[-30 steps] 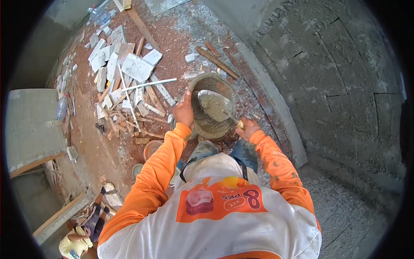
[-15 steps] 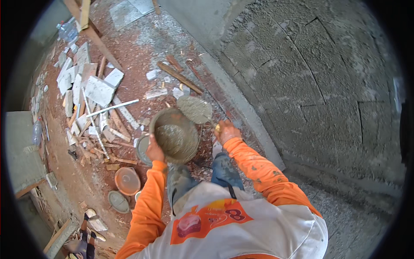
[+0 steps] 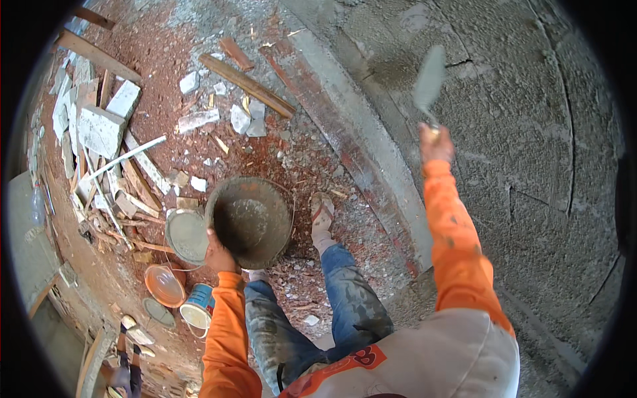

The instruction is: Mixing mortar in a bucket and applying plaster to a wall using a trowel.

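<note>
My left hand [image 3: 220, 253] is closed on the near left rim of a round mortar bucket [image 3: 255, 232], whose inside is coated grey. Out to the right, my right hand [image 3: 436, 144] grips the handle of a trowel [image 3: 430, 78]. Its blade points away from me in front of the rough mortar-covered wall [image 3: 517, 132] and is blurred; whether it touches the wall I cannot tell. Cracks or scored lines run across that grey surface.
Broken white slabs [image 3: 103, 129] and wood scraps lie in a heap at the left. Beside the bucket stand a grey-filled pail [image 3: 187, 233], an orange bucket [image 3: 166, 285] and a blue-and-white pail [image 3: 198, 306]. A plank [image 3: 249, 85] lies ahead. Another person's legs [image 3: 129, 355] show at lower left.
My right hand has swung the trowel from beside the bucket up and right to the wall. The mortar on its blade no longer shows. The view has shifted, and the bucket appears lower.
</note>
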Tool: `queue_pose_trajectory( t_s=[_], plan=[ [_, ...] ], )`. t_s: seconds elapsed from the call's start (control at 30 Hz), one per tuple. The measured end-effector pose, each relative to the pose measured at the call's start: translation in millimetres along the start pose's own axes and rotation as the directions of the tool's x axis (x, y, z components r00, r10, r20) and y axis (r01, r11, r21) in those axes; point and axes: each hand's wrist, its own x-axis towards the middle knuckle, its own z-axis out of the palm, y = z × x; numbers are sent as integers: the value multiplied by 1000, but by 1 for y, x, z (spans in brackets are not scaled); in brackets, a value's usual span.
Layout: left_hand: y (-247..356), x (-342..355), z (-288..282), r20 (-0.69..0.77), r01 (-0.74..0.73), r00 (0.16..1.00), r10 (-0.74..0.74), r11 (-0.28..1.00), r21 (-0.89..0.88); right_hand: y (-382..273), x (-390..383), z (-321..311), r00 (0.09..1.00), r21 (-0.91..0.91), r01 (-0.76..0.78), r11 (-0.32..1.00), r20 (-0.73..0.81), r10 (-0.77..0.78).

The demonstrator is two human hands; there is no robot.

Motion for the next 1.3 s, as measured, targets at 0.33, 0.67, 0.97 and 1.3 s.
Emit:
queue_pose_trajectory(
  t_s=[0.33, 0.67, 0.97, 1.3],
  plan=[
    [103, -35, 11, 56, -246, 963, 262, 948, -201, -130, -139, -28, 446, -1, 699, 715, 783, -434],
    [135, -30, -2, 32, -256, 958, 286, 897, -360, -144, -166, 28, 212, 365, 433, 824, 847, -487],
    [130, -37, 0, -17, -148, 988, 154, 904, -402, -156, -138, 53, 476, -193, 855, 481, 658, -583],
    [110, -38, 4, 10, -19, 1000, 26, 903, -429, -104, -149, 47, -25, 385, 435, 814, 909, -417]
  ],
)
